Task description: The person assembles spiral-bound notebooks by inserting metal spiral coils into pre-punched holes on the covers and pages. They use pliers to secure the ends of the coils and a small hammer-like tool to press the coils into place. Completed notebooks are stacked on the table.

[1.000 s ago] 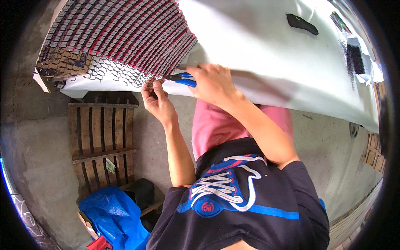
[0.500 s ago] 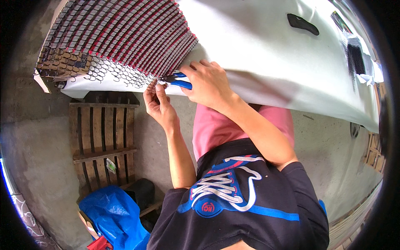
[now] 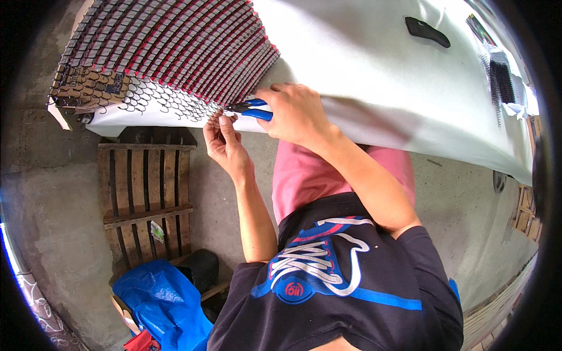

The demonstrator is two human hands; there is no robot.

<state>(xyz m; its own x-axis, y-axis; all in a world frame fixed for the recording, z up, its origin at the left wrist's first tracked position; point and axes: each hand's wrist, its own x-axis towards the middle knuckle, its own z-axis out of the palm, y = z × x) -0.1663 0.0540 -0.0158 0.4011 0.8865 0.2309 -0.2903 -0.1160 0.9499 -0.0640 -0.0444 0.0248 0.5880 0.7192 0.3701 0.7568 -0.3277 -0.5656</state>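
A large sheet of black and red wire mesh lies at the upper left, made of many linked rows. Along its near edge hangs a fringe of loose wire hooks. My right hand is closed around pliers with blue handles, whose dark jaws point left at the mesh's near corner. Just below those jaws, my left hand pinches the end of the wire fringe between thumb and fingers. What exactly the jaws grip is too small to make out.
A white cover drapes the table. On it lie a black curved object and, far right, a black bristly strip. Cardboard sits under the mesh. Below left are a wooden pallet and a blue plastic bag.
Hardly anything differs. The whole view has shifted slightly, and both hands stay at the same corner of the mesh with the pliers in the same place.
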